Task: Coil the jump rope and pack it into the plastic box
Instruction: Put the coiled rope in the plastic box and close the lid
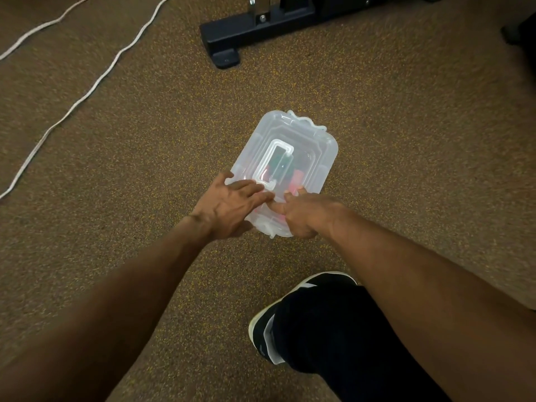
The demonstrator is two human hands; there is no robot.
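A clear plastic box (301,146) with its lid on lies on the speckled brown floor at the centre. Red and dark green shapes show dimly through the lid. My left hand (229,206) rests flat on the box's near left corner, fingers spread over the lid. My right hand (304,213) grips the near right edge of the box, fingers curled around the rim and thumb on top. A white rope (87,94) snakes across the floor at the far left, apart from both hands.
The black metal foot of a piece of gym equipment (232,36) stands behind the box. My dark trouser leg and a black shoe with a white sole (269,323) are at the lower right. A second run of white cord (34,33) crosses the top left corner.
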